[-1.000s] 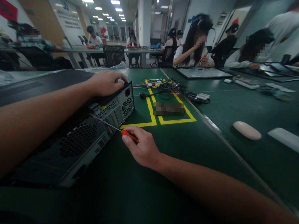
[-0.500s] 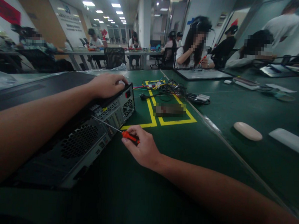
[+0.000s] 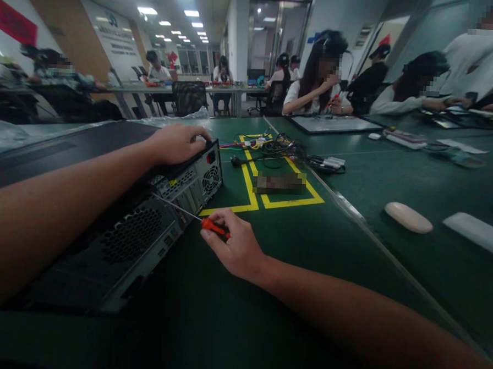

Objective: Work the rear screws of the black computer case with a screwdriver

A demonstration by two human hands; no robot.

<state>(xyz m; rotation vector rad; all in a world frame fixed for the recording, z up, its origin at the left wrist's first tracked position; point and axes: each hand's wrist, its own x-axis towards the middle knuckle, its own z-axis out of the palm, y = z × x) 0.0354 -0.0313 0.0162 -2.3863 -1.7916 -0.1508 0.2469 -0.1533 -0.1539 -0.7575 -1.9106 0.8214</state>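
Note:
A desktop computer case [image 3: 181, 175] lies at the left with its vented back panel facing me. My left hand [image 3: 180, 142] rests on its top near the back edge, palm down, fingers laid over the surface and partly hidden. In my right hand [image 3: 239, 244] is a screwdriver [image 3: 211, 225] with a red and black handle, pinched between thumb and fingers. Its long thin shaft reaches up and left to the back panel, beside the slot covers. Whether the tip sits in a screw is too dim to make out.
Tangled cables [image 3: 283, 148] and a blurred-out block [image 3: 279, 183] lie around yellow tape marks [image 3: 293, 202] on the green table [image 3: 308, 276]. To the right are a beige mouse-shaped object [image 3: 409, 217] and a white bar [image 3: 477, 232]. Across the table sits a person [image 3: 317, 94] beside a flat panel [image 3: 336, 123].
Both my hands, the screwdriver and the case keep nearly the same positions. Across the table, the seated person's raised hand has shifted slightly.

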